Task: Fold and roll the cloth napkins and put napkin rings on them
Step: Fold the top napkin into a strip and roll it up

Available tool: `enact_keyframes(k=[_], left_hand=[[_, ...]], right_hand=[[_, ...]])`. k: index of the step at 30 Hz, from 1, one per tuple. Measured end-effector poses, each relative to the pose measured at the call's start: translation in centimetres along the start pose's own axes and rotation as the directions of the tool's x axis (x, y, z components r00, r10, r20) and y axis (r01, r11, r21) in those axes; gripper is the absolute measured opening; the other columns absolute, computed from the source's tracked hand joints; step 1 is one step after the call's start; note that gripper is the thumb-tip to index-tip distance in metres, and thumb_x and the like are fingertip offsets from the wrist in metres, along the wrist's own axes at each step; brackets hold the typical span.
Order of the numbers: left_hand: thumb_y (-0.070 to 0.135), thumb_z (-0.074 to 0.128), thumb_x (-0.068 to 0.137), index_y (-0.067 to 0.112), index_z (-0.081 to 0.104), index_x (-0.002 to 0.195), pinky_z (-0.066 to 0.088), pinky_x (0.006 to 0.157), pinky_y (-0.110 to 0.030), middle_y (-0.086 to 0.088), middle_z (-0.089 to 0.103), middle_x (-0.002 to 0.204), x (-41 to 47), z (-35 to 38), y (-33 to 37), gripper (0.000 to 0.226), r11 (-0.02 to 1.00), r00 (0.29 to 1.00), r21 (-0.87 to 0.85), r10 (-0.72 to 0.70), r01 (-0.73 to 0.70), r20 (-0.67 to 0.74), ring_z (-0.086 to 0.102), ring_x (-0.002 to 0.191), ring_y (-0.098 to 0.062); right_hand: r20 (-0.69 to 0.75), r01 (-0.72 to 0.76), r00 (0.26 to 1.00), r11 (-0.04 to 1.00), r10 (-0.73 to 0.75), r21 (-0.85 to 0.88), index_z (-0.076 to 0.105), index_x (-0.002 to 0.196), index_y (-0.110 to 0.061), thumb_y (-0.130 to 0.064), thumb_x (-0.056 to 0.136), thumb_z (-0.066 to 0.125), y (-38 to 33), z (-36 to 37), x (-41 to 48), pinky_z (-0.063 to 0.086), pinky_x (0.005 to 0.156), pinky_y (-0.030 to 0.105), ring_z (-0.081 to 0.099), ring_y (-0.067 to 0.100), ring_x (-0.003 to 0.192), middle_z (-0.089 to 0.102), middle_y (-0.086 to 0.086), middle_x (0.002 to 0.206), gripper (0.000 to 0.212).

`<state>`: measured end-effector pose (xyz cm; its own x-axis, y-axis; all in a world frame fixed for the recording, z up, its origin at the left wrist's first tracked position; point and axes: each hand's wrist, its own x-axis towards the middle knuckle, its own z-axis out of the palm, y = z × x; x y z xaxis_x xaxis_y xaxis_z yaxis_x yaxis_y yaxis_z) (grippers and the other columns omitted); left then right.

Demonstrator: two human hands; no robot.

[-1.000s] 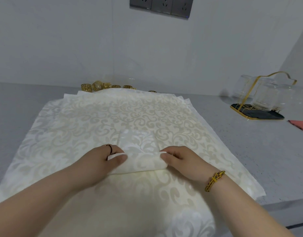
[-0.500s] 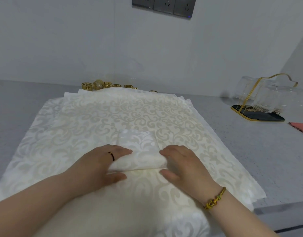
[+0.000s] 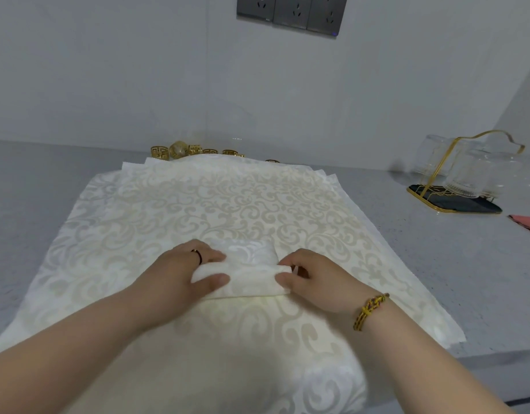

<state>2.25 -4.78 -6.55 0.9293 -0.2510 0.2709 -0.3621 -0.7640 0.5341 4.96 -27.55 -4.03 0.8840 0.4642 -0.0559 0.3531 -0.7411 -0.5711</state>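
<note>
- The small napkin (image 3: 249, 276) is folded into a narrow strip and is partly rolled up. It lies on top of the pile of flat napkins (image 3: 198, 204), which covers much of the desk (image 3: 437, 279).
- A short flat bit of the small napkin shows just past the roll, on the far side. So I think the rolling is not yet finished.
- There is no ring on it. The gold napkin rings (image 3: 180, 150) sit at the back of the desk, just behind the pile and well apart from the roll.
- I can see no finished napkin with a ring on it. The far corners of the pile show the edges of several sheets. So I think this is an early part of the job, with much left to do: finish this roll, slip a ring on, then do the rest.
- The left grip (image 3: 180, 273) holds the left end of the roll. The thumb is on the near side and the fingers lie over the top.
- The right grip (image 3: 314, 282) pinches the right end, with the thumb near and the fingers curled over.
- The roll lies sideways right between the two grips and touches both. Its middle is bare.
- A rack of glasses (image 3: 467, 180) stands far off on the right side of the desk.
</note>
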Motion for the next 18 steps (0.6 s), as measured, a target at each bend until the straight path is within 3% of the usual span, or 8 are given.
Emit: enact_keyframes(k=[2, 4, 6, 8, 11, 14, 15, 18], left_hand=[[0.041, 0.055, 0.086, 0.033, 0.048, 0.126, 0.027, 0.087, -0.010, 0.028, 0.034, 0.113, 0.4, 0.5, -0.4, 0.041, 0.999, 0.993, 0.036, -0.001, 0.005, -0.117, 0.041, 0.104, 0.003], [0.050, 0.048, 0.082, 0.031, 0.054, 0.119, 0.033, 0.081, -0.007, 0.020, 0.045, 0.115, 0.6, 0.5, -0.3, 0.042, 0.989, 0.974, 0.117, 0.113, -0.092, -0.196, 0.046, 0.101, 0.002], [0.057, 0.038, 0.081, 0.033, 0.054, 0.108, 0.034, 0.079, -0.007, 0.017, 0.053, 0.109, 0.7, 0.4, -0.3, 0.039, 0.944, 0.958, 0.247, 0.257, -0.219, -0.131, 0.046, 0.098, -0.002], [0.065, 0.030, 0.081, 0.034, 0.048, 0.107, 0.028, 0.087, -0.010, 0.018, 0.045, 0.108, 0.8, 0.6, -0.6, 0.044, 0.892, 0.949, 0.357, 0.313, -0.279, -0.039, 0.044, 0.098, -0.002], [0.061, 0.033, 0.069, 0.038, 0.051, 0.110, 0.030, 0.079, 0.001, 0.025, 0.053, 0.104, 1.0, 0.4, -0.2, 0.051, 0.911, 0.969, 0.339, 0.249, -0.235, 0.003, 0.050, 0.096, 0.006], [0.069, 0.015, 0.058, 0.043, 0.046, 0.125, 0.023, 0.076, 0.008, 0.032, 0.040, 0.110, 1.4, 0.2, -0.3, 0.077, 0.963, 0.990, 0.233, 0.143, -0.138, -0.005, 0.037, 0.103, 0.014], [0.071, 0.016, 0.059, 0.046, 0.043, 0.125, 0.024, 0.076, 0.007, 0.033, 0.039, 0.113, 1.4, 0.1, -0.3, 0.075, 0.970, 0.994, 0.216, 0.109, -0.109, 0.010, 0.034, 0.103, 0.014], [0.067, 0.041, 0.072, 0.059, 0.040, 0.100, 0.031, 0.076, 0.001, 0.025, 0.051, 0.114, 1.0, -0.4, -0.4, 0.029, 0.990, 0.989, 0.118, 0.060, -0.076, 0.135, 0.044, 0.098, 0.010]], right_hand=[[0.011, -0.038, 0.999, 0.999, 0.038, 0.032, 0.057, 0.084, -0.021, -0.034, 0.095, 0.043, -0.3, 0.1, 0.7, 0.034, 0.076, 0.019, 0.043, 0.003, 0.073, 0.045, -0.009, 0.089, 0.021], [-0.021, -0.047, 0.999, 0.998, 0.048, 0.034, 0.042, 0.066, -0.016, -0.033, 0.096, 0.040, -0.3, 0.5, 1.5, 0.032, 0.068, 0.023, 0.037, 0.009, 0.063, 0.040, -0.005, 0.073, 0.034], [-0.088, -0.049, 0.995, 0.997, 0.054, 0.058, 0.044, 0.075, -0.016, -0.031, 0.096, 0.041, -0.1, 0.9, 2.1, 0.032, 0.064, 0.020, 0.037, 0.007, 0.063, 0.041, -0.005, 0.077, 0.026], [-0.220, -0.023, 0.975, 0.997, 0.040, 0.080, 0.050, 0.098, -0.017, -0.027, 0.093, 0.048, 0.1, 1.4, 2.4, 0.032, 0.064, 0.010, 0.040, 0.003, 0.071, 0.041, -0.009, 0.091, 0.011], [-0.426, 0.155, 0.888, 0.985, -0.174, -0.077, 0.060, 0.094, -0.007, -0.026, 0.088, 0.049, 0.3, 2.4, 2.2, 0.032, 0.070, 0.013, 0.045, 0.009, 0.081, 0.049, -0.006, 0.089, 0.023], [-0.360, 0.249, 0.879, 0.945, -0.312, -0.210, 0.066, 0.090, -0.007, -0.043, 0.076, 0.044, 0.4, 2.5, 1.2, 0.032, 0.078, 0.013, 0.046, 0.010, 0.086, 0.061, -0.002, 0.088, 0.045], [-0.319, 0.266, 0.885, 0.930, -0.340, -0.253, 0.066, 0.096, -0.007, -0.045, 0.073, 0.046, 0.6, 2.5, 0.8, 0.030, 0.082, 0.011, 0.047, 0.009, 0.090, 0.064, 0.001, 0.094, 0.049], [-0.202, 0.260, 0.926, 0.926, -0.319, -0.272, 0.059, 0.116, -0.014, -0.053, 0.071, 0.043, 0.2, 2.1, -0.7, 0.025, 0.086, 0.004, 0.051, 0.010, 0.105, 0.061, -0.002, 0.114, 0.062]])
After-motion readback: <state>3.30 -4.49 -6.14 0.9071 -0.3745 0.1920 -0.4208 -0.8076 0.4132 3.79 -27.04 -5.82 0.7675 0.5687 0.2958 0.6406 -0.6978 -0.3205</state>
